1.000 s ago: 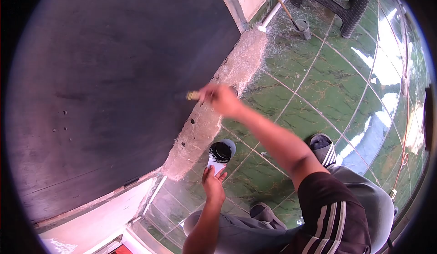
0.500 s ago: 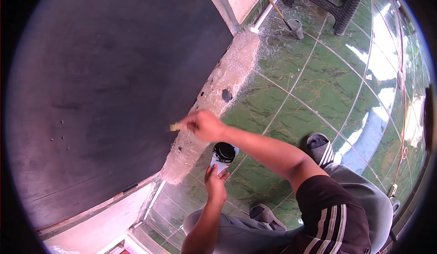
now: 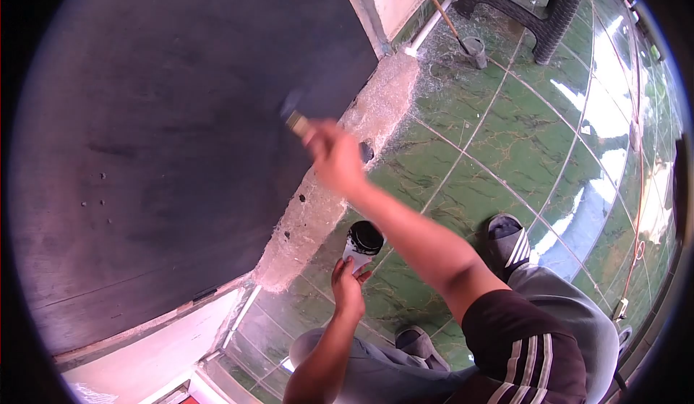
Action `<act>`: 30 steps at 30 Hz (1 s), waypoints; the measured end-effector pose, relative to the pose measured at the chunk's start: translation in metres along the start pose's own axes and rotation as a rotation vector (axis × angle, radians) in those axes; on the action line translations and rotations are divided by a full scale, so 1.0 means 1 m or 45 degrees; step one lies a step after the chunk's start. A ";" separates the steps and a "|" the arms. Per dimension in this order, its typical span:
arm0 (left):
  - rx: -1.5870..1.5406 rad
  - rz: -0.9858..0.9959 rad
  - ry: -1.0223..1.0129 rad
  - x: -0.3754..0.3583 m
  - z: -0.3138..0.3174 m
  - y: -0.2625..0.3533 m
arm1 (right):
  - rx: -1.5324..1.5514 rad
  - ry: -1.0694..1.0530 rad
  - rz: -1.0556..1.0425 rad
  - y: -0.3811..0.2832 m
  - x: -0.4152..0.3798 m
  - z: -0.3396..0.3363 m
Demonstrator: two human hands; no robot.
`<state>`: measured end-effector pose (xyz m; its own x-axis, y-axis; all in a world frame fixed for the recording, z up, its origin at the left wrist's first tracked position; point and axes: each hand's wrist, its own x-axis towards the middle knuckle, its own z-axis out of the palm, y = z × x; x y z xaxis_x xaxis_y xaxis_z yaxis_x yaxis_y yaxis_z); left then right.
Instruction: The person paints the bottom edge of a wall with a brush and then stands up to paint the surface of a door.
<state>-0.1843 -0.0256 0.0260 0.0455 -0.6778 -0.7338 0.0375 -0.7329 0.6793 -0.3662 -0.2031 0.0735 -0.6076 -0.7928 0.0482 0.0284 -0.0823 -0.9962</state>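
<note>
In my right hand (image 3: 336, 156) is a paintbrush (image 3: 296, 122), gripped near its ferrule, its dark bristles at the surface of a large black door panel (image 3: 181, 129). The bristles are smeared by motion. Lower down, my left hand (image 3: 349, 285) is wrapped round a small white cup (image 3: 358, 258) of black paint (image 3: 366, 236). The cup tilts slightly and has black smears at its rim. It is held above the floor, to the right of the panel's lower edge.
A rough concrete threshold (image 3: 322, 187) with dark spots runs along the panel's bottom. Green tiles (image 3: 463, 201) cover the floor. At the upper right stand a dark woven-pattern plastic chair (image 3: 517, 13) and a small grey cup (image 3: 474, 51) with a stick (image 3: 437, 2) in it. My sandalled foot (image 3: 510, 237) is on the tiles.
My right hand has moved up along the panel with the paintbrush, whose bristles now point up and left. My left hand and the cup have stayed nearly in place.
</note>
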 end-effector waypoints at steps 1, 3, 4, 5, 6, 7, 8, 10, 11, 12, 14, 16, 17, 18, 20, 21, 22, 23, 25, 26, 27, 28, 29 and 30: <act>-0.003 0.003 -0.023 0.000 0.001 -0.002 | 0.005 -0.222 -0.095 -0.005 -0.025 0.010; 0.027 0.004 -0.064 -0.002 0.006 -0.001 | -0.014 -0.574 -0.148 -0.003 -0.037 0.013; 0.041 0.006 -0.082 -0.003 0.007 -0.001 | -0.024 -0.751 -0.175 -0.002 -0.040 0.016; 0.022 0.006 -0.074 -0.005 0.009 -0.001 | -0.104 -0.662 -0.263 0.004 -0.027 0.012; 0.005 0.005 -0.067 -0.007 0.011 -0.001 | -0.183 -0.569 -0.350 0.009 -0.001 0.003; -0.011 0.005 -0.060 -0.009 0.010 -0.001 | -0.139 -0.457 -0.175 0.008 0.026 -0.013; -0.010 0.013 -0.069 -0.011 0.007 -0.003 | -0.095 -0.345 0.000 0.007 0.052 -0.030; -0.014 0.033 -0.092 -0.012 0.001 -0.007 | 0.128 -0.085 0.086 0.015 0.083 -0.050; -0.010 0.031 -0.091 -0.012 -0.003 -0.007 | 0.074 0.094 0.056 0.018 0.081 -0.051; -0.008 0.029 -0.092 -0.012 -0.005 -0.008 | 0.019 0.271 0.024 0.016 0.078 -0.052; -0.006 0.025 -0.081 -0.013 -0.012 -0.010 | 0.004 0.471 0.005 0.017 0.066 -0.042; -0.005 0.026 -0.064 -0.013 -0.016 -0.013 | 0.086 0.518 0.027 0.035 0.043 -0.015; -0.017 0.008 -0.042 -0.015 -0.019 -0.013 | -0.008 0.328 0.063 0.039 0.019 0.003; -0.027 -0.013 -0.022 -0.017 -0.022 -0.014 | 0.031 0.155 -0.015 0.030 -0.016 0.019; -0.022 -0.041 0.036 -0.022 -0.024 -0.009 | 0.014 -0.285 0.043 0.029 -0.065 0.041; -0.009 -0.051 0.078 -0.026 -0.024 -0.005 | -0.003 -0.424 0.046 0.034 -0.067 0.041; 0.007 -0.065 0.121 -0.031 -0.026 -0.003 | -0.019 -0.561 0.053 0.042 -0.066 0.037; 0.001 -0.063 0.125 -0.031 -0.032 -0.005 | -0.036 -0.699 0.054 0.049 -0.062 0.031; -0.015 -0.053 0.128 -0.030 -0.046 -0.009 | -0.190 -0.527 0.054 0.052 -0.023 0.000; -0.026 -0.037 0.127 -0.032 -0.051 -0.007 | -0.207 -0.233 0.065 0.068 0.009 -0.015; -0.040 -0.023 0.127 -0.034 -0.055 -0.006 | -0.214 0.061 0.077 0.084 0.040 -0.030; -0.055 -0.017 0.131 -0.039 -0.059 -0.006 | -0.074 0.280 -0.004 0.073 0.061 -0.053; -0.065 -0.023 0.145 -0.043 -0.062 -0.006 | -0.136 0.545 -0.039 0.095 0.090 -0.065; -0.073 -0.026 0.157 -0.045 -0.066 -0.005 | -0.042 0.638 0.002 0.090 0.100 -0.073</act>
<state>-0.1206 0.0123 0.0563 0.1661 -0.6480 -0.7433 0.0965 -0.7394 0.6663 -0.4828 -0.2458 -0.0163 -0.9145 -0.4044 0.0138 0.0095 -0.0557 -0.9984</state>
